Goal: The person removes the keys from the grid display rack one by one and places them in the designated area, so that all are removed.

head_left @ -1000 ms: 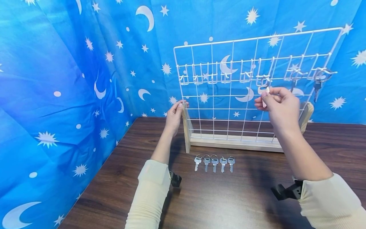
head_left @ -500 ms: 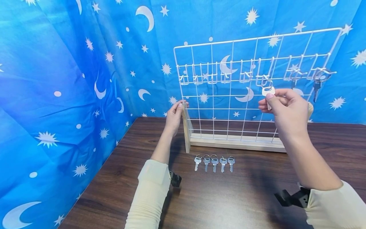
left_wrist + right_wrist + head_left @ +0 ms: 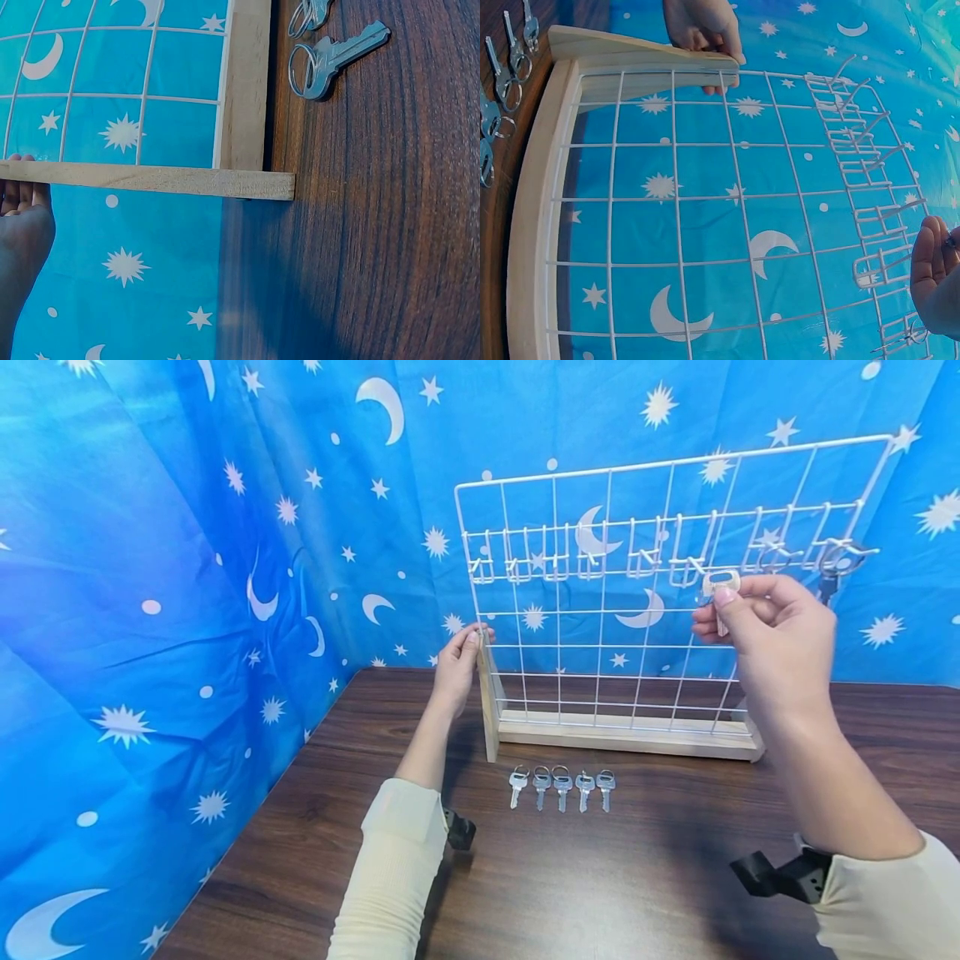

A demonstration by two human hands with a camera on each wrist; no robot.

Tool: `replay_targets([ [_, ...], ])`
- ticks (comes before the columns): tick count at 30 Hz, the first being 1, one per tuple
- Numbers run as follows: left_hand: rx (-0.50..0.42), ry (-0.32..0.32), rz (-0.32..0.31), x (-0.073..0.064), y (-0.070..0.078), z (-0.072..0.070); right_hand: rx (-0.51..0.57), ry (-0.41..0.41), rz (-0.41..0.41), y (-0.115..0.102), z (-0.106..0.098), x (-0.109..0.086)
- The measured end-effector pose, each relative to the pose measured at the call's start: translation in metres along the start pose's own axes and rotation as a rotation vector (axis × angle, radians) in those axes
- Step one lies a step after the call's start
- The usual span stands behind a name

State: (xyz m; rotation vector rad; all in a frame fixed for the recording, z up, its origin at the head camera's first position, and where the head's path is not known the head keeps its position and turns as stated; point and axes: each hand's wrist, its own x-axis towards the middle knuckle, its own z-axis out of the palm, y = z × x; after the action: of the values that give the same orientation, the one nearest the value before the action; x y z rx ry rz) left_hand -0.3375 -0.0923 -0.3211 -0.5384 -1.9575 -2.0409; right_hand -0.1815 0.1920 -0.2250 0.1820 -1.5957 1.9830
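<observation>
My right hand [image 3: 783,631] pinches a silver key [image 3: 722,580] between thumb and fingers, its head up, just right of and below a white wire hook [image 3: 687,570]. In the right wrist view the right hand [image 3: 937,277] is at the right edge, mostly cut off. The hook sits on an upright white wire grid rack [image 3: 597,646] with wooden side supports. At the rack's left, my left hand [image 3: 459,664] grips the top of the wooden side support [image 3: 490,710]; the right wrist view shows its thumb and fingers on either side of the wood.
Several keys with rings [image 3: 562,785] lie in a row on the dark wooden table [image 3: 600,877] before the rack. More hooks [image 3: 556,567] line the grid to the left. At the right end, ringed keys hang, one [image 3: 828,585] partly behind my right hand. A blue cloth [image 3: 187,652] stands behind.
My right hand has moved right, carrying the key from overlapping the hook to beside it. The rack has shifted very slightly in view; my left hand stays on the support.
</observation>
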Motion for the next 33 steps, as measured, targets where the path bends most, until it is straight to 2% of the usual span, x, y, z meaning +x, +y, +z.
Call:
replay_targets([
  [12,-0.003,0.005,0.01,0.0,-0.002,0.0,-0.06,0.001,-0.007,-0.002,0.0,-0.006],
  [19,-0.016,0.007,0.009,0.001,-0.002,0.0,-0.216,-0.01,0.007,0.001,-0.003,-0.012],
  [25,-0.004,0.011,0.006,0.001,-0.002,0.0,-0.283,-0.035,0.034,0.009,-0.006,-0.019],
  [30,-0.004,0.008,0.007,0.001,-0.002,0.0,-0.294,-0.063,0.063,0.017,-0.008,-0.026],
  [33,-0.006,0.005,0.004,0.001,-0.001,0.001,-0.251,-0.086,0.081,0.024,-0.01,-0.029],
])
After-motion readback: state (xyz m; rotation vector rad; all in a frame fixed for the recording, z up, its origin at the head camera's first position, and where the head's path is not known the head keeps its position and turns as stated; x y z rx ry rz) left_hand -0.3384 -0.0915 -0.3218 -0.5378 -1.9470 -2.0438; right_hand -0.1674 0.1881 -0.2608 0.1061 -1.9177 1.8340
